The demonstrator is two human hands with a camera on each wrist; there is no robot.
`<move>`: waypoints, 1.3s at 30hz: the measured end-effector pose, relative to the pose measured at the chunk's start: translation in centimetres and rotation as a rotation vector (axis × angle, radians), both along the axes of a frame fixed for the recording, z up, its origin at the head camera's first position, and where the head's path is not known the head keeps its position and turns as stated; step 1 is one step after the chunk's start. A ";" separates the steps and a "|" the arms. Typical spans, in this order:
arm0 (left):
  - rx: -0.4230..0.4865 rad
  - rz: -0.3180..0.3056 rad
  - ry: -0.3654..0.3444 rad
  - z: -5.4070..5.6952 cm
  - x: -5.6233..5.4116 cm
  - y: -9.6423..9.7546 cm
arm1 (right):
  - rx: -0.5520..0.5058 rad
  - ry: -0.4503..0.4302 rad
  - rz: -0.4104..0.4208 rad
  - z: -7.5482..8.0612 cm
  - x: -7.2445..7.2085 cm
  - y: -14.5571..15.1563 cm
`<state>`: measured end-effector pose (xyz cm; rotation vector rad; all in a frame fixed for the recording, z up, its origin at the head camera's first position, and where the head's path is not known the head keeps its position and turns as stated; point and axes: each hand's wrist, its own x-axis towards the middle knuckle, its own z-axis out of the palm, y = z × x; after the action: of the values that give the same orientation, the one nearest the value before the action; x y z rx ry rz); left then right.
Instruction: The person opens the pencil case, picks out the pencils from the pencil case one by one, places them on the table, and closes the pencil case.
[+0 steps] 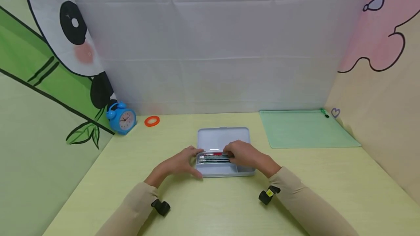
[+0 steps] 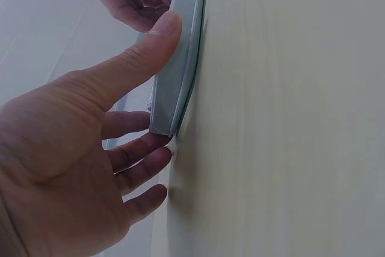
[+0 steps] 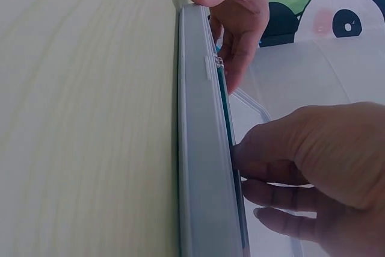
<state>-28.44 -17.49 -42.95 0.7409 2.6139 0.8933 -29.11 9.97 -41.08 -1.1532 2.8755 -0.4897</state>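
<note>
- The left hand (image 1: 182, 161) holds the left end of a pale blue-white, rectangular, hard-looking case (image 1: 214, 170); its thumb lies on the front wall, its fingers spread apart around the end.
- That brace seems well placed; light, even pressure should keep the case from sliding without tipping it.
- The right hand (image 1: 244, 154) curls over the right part of the slim dark-green pencil-like sticks (image 1: 213, 160), thumb and fingers seemingly pinching them; how many are held cannot be told, as its fingertips are partly hidden.
- For good control, the right hand would do best to keep the sticks parallel to the long walls and its knuckles clear of the raised lid (image 1: 220, 137).
- The case rests on the pale yellow wood-grain table (image 1: 210, 207), in front of the person, between both hands, lid hinged open on the far side.
- The sticks lie side by side along the rear of its tray, silvery at their left ends, a small red patch (image 1: 218, 153) among them; a thin divider parts the front section.
</note>
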 end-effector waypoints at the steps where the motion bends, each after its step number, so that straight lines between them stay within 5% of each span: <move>1: 0.001 0.002 -0.002 0.0 0.1 0.0 | 0.005 0.006 0.001 0.0 0.0 0.0; 26: -0.004 -0.005 0.000 -0.5 -0.5 -0.2 | -0.047 0.188 -0.003 0.5 0.8 -0.2; 39: -0.008 -0.018 0.023 -0.5 -0.3 -0.2 | -0.020 0.170 -0.042 2.4 1.1 2.1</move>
<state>-28.73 -17.73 -43.46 0.7764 2.6247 0.8735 -28.00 12.11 -38.67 -1.1946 3.0508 -0.4439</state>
